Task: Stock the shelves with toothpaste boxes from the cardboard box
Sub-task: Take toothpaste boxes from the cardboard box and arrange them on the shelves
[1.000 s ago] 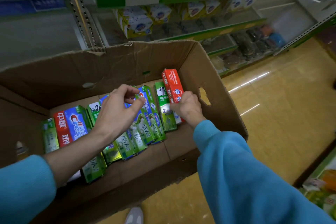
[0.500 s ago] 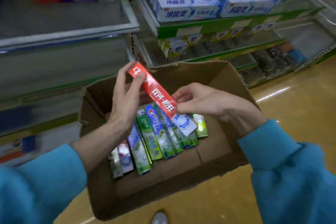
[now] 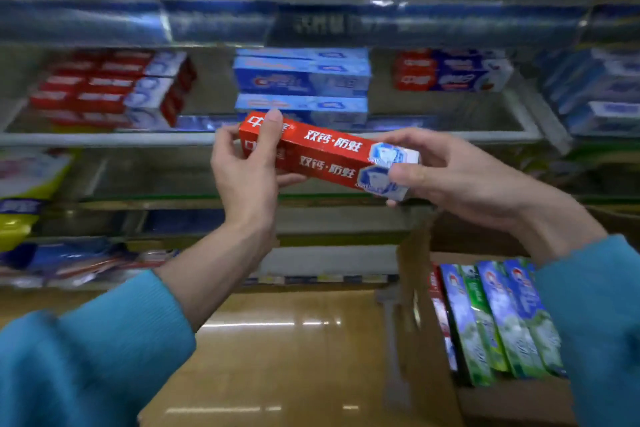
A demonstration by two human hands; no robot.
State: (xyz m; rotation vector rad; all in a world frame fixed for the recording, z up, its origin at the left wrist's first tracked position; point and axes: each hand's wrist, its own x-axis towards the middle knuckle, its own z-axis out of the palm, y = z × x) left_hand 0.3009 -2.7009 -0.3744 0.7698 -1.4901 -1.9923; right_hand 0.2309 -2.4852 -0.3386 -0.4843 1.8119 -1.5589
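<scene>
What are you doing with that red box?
A person in blue sleeves is stocking a shop shelf. Both hands hold one red toothpaste box up in front of the shelves: the left hand grips its red end, the right hand pinches its white and blue end. It is not on a shelf yet. A stack of matching red boxes sits on the shelf to the upper left. More toothpaste boxes wait in the cardboard box at lower right.

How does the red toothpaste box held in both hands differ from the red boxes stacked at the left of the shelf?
The held red box is in the air, gripped by the left hand and right hand; the stacked red boxes rest on the shelf. The held box is single and tilted, right end lower; the stacked ones lie in level layers. Both are red with a white-blue end.
</scene>
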